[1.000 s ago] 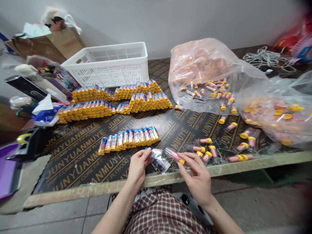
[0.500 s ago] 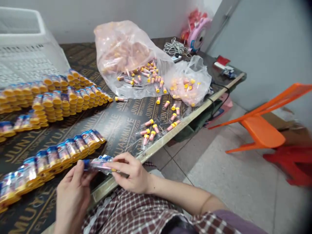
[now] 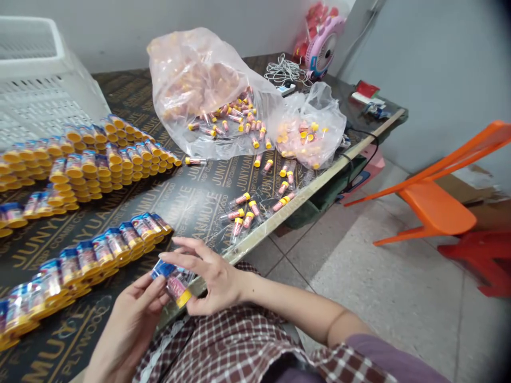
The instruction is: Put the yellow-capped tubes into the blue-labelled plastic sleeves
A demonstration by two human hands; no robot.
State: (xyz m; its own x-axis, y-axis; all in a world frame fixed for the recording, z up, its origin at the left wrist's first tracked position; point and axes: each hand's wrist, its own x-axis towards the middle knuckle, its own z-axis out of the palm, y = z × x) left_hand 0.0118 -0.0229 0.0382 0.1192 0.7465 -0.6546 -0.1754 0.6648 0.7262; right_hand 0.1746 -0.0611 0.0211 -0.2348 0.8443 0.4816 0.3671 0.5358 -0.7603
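Over the table's front edge, my left hand (image 3: 138,314) pinches a small clear tube (image 3: 176,286) near its blue end (image 3: 163,269). The tube has pink contents and a yellow cap (image 3: 183,298), and it tilts down to the right. My right hand (image 3: 213,282) is on the same tube, its thumb at the yellow cap and a bent finger reaching over the blue end; its other fingers are spread. Some clear plastic shows behind the tube, partly hidden by my fingers. Left of my hands runs a stacked row of blue-and-yellow labelled tubes (image 3: 106,250).
More stacked tubes (image 3: 90,170) stand before a white basket (image 3: 43,101). A large plastic bag (image 3: 191,80) and a smaller bag (image 3: 309,133) hold yellow-capped tubes; several loose tubes (image 3: 248,219) lie near the table edge. Right are an orange chair (image 3: 435,207) and a red stool (image 3: 479,260).
The tube between my hands has turned from nearly level to slanting, its yellow cap now lower right. My right fingers have lifted and spread over it; my left hand has moved right.
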